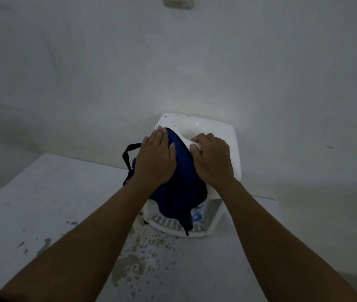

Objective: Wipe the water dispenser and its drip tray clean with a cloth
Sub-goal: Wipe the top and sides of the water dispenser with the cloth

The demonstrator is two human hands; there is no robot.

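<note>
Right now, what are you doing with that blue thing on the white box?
A person is wiping a white water dispenser that sits on a stained table. The left hand presses a dark blue cloth flat against the dispenser's top, and the cloth hangs down over the front toward the drip tray. The right hand curls over the rim of the top hollow, steadying the dispenser.
</note>
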